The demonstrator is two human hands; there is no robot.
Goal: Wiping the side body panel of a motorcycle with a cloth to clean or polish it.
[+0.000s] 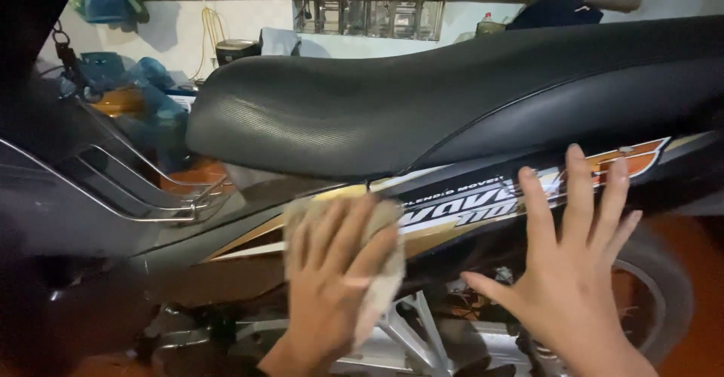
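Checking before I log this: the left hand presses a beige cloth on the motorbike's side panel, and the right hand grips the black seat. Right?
Not quite. In the head view the right hand lies flat with fingers spread on the side panel, below the black seat. The left hand does press the beige cloth there.

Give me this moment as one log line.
left hand: pressing cloth on side panel | right hand: flat, spread on panel | seat: above
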